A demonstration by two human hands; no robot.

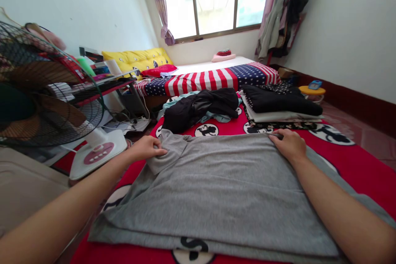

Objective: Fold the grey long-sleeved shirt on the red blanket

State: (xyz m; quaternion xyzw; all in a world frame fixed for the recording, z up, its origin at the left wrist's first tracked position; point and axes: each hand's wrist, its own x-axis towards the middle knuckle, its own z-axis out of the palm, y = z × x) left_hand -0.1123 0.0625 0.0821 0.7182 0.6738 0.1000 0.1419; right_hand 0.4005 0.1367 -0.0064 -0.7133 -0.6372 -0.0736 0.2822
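A grey T-shirt (216, 185) lies spread flat on a red mattress cover with black-and-white cartoon circles (355, 165). My left hand (148, 147) is closed on the shirt's far left corner, by the sleeve. My right hand (289, 144) grips the far right corner, fingers curled over the edge. Both arms reach forward over the shirt. Beyond it lies a crumpled black garment (201, 109) on a light teal one.
A stack of folded clothes (278, 105) sits at the far right of the mattress. A standing fan (46, 90) with a white base is at the left, near a cluttered shelf. A stars-and-stripes blanket (213, 78), yellow cushion and window lie behind.
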